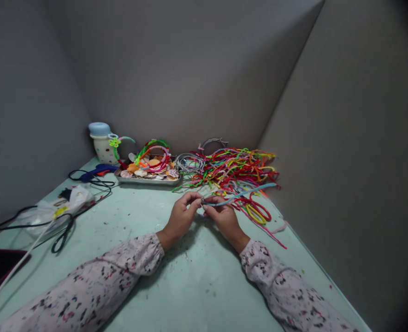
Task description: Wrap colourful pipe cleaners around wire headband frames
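Note:
Above the middle of the table my two hands meet, fingertips almost touching. My left hand is closed in a pinch on what looks like a thin grey hoop, mostly hidden by the fingers. My right hand pinches a light blue pipe cleaner near one end; its long free part sticks out to the right. Where the pipe cleaner meets the hoop, the fingers cover the details. Just beyond my hands lies a tangled heap of colourful pipe cleaners.
A metal tray of seashells with decorated hoops on top stands at the back. Beside it lie bare grey hoops. On the left are a lidded cup, a blue-handled tool, black cable and a plastic bag. Walls enclose the table.

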Demonstrator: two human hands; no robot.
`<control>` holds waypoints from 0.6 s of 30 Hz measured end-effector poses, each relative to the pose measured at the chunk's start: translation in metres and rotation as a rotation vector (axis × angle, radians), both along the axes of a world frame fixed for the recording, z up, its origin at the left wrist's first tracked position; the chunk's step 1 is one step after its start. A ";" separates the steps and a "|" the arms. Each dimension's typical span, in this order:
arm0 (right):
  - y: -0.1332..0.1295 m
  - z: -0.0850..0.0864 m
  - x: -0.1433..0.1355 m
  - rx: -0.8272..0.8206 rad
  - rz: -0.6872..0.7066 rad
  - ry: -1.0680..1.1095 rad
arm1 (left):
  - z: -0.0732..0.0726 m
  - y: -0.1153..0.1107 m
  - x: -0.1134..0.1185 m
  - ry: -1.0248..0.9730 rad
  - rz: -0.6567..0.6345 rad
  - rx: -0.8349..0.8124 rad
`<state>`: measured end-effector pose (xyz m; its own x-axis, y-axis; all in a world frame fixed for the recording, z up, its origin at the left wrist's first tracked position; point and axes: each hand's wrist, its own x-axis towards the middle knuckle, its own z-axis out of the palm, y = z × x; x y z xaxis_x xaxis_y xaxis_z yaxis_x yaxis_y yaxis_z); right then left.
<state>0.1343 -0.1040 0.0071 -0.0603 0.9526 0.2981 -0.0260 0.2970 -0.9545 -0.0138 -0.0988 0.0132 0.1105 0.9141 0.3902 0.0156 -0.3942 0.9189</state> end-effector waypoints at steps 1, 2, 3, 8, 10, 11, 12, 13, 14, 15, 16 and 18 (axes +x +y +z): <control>0.000 -0.001 0.000 0.038 -0.021 -0.031 | 0.000 0.000 0.000 -0.008 -0.009 0.000; -0.001 -0.001 0.001 0.081 -0.043 -0.066 | 0.001 0.000 0.000 -0.019 -0.015 -0.001; -0.001 -0.002 0.002 0.125 -0.065 -0.102 | 0.001 0.000 0.001 -0.030 -0.022 -0.006; -0.001 -0.008 0.005 0.264 -0.143 -0.221 | 0.004 -0.002 0.000 -0.047 -0.073 -0.075; 0.000 -0.009 0.006 0.285 -0.156 -0.247 | 0.004 -0.002 0.000 -0.027 -0.081 -0.074; 0.000 -0.010 0.006 0.293 -0.161 -0.255 | 0.004 -0.002 -0.001 -0.021 -0.080 -0.068; 0.000 -0.010 0.005 0.299 -0.163 -0.260 | 0.004 -0.002 -0.001 -0.019 -0.077 -0.064; 0.000 -0.010 0.005 0.305 -0.161 -0.262 | 0.003 -0.002 -0.001 -0.021 -0.074 -0.063; 0.000 -0.010 0.004 0.309 -0.155 -0.263 | 0.003 -0.001 -0.001 -0.025 -0.070 -0.063; -0.001 -0.010 0.003 0.311 -0.146 -0.262 | 0.003 -0.001 -0.001 -0.030 -0.068 -0.065; -0.001 -0.010 0.003 0.312 -0.135 -0.258 | 0.003 0.000 0.000 -0.034 -0.066 -0.068; -0.002 -0.011 0.002 0.323 -0.128 -0.234 | 0.004 0.000 0.000 -0.041 -0.065 -0.076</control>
